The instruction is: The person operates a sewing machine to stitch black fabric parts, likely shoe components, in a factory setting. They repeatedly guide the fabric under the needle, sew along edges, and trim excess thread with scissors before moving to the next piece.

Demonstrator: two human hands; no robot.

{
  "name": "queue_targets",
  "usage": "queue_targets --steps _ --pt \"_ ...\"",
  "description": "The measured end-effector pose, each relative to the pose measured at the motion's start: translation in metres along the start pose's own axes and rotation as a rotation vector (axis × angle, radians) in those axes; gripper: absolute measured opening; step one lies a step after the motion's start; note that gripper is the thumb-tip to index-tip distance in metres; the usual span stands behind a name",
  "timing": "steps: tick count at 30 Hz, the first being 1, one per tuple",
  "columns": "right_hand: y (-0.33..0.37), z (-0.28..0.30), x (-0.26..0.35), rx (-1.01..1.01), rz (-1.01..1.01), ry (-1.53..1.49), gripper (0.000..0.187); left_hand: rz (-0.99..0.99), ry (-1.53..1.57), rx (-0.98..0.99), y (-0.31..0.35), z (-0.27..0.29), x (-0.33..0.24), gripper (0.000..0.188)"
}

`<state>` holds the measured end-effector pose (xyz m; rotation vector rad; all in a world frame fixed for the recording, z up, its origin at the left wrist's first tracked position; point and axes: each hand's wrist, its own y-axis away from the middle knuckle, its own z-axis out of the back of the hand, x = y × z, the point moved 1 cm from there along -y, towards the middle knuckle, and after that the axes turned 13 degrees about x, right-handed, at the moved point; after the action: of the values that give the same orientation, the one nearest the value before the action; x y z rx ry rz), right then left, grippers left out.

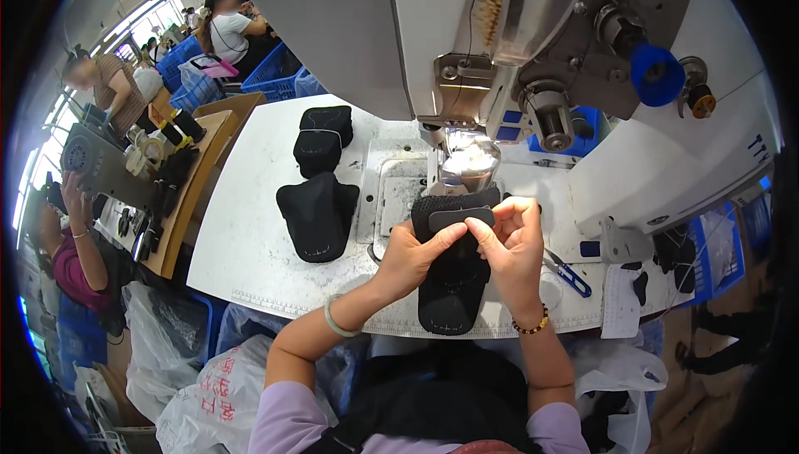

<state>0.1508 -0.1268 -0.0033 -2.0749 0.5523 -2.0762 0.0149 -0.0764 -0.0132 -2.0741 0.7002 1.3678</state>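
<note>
Under the lit needle area of a sewing machine (468, 163), I hold a black fabric piece that looks like a shoe upper (454, 300). A small dark patch with rounded ends (449, 220) lies across its upper part. My left hand (414, 256) grips the upper's left side, its thumb pressing the patch's lower edge. With thumb and bent fingers my right hand (514, 242) pinches the patch's right end; whether it also grips the fabric behind is hidden. To the left lie a similar black upper (318, 221) and a banded black stack (323, 139).
Blue-handled thread snips (570, 275) lie to my right, near a white card (622, 302). The white table (250, 229) has a curved front edge. Plastic bags (212, 396) sit below it. Co-workers (79, 262) are at the left beside a wooden-edged bench (200, 179).
</note>
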Motion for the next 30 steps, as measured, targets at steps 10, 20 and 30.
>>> queue_targets --steps 10,20,30 --pt "-0.002 -0.001 -0.001 0.011 0.020 0.007 0.028 -0.017 -0.060 0.002 -0.001 0.004 0.002 0.024" --pt "0.018 0.040 -0.015 0.099 0.690 1.172 0.046 -0.021 0.223 -0.097 0.005 -0.008 -0.021 0.020" --pt "-0.020 0.005 0.021 0.284 0.933 1.153 0.030 -0.062 0.071 -0.223 0.011 0.008 -0.046 0.020"
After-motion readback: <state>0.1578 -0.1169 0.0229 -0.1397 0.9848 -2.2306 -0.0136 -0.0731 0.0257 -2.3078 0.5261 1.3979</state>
